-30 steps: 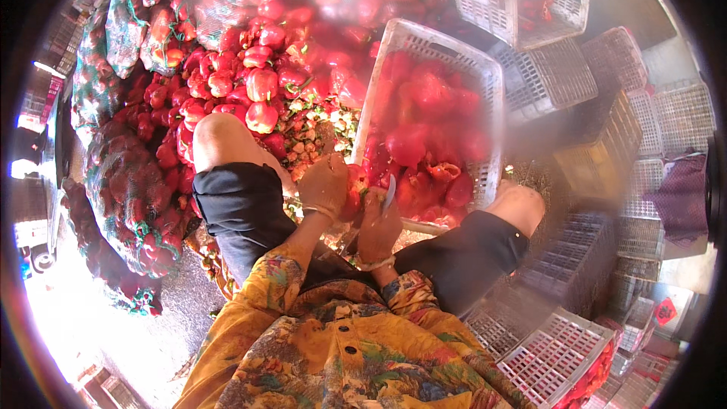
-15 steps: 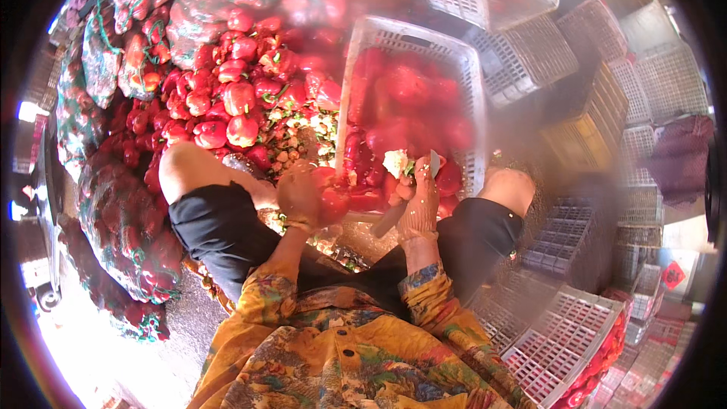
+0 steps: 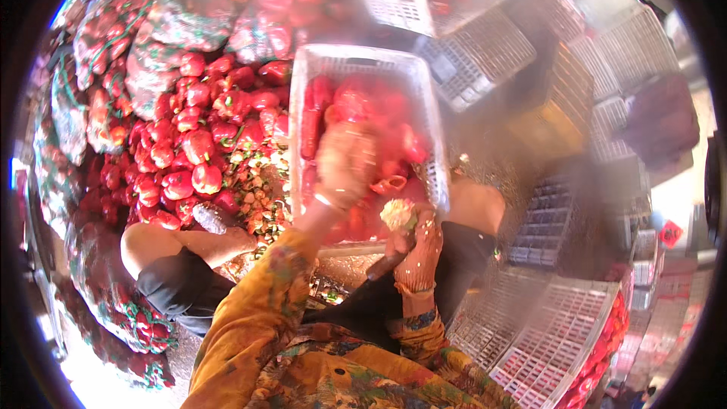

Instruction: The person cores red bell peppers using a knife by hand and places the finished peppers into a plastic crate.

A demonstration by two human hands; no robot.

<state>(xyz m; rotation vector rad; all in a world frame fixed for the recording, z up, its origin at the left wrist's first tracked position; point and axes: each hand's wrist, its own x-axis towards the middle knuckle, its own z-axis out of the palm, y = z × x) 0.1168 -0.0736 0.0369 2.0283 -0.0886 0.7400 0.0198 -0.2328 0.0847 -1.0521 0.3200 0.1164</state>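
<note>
My left hand (image 3: 347,163) reaches over the white plastic crate (image 3: 435,144) in front of me. It is smeared by motion, and whether it holds anything does not show. Red bell peppers (image 3: 352,102) lie in the crate; one near its middle looks cut open (image 3: 388,185). My right hand (image 3: 420,254) is closed at the crate's near right corner. A pale, seedy pepper core (image 3: 398,214) sticks up from its fingers. From the same hand a knife (image 3: 385,265) points down to the left, partly hidden by the fingers.
Loose red peppers (image 3: 178,144) are heaped at the left, beside scattered pepper cores (image 3: 261,201). Filled net sacks (image 3: 113,280) line the far left. More crates stand at the right, including a white one (image 3: 560,326) and a yellow one (image 3: 560,113). Haze blurs the upper right.
My left hand, which held a red pepper beside the crate, has moved forward and right over the crate. The right hand still holds the knife and core. The whole view has shifted.
</note>
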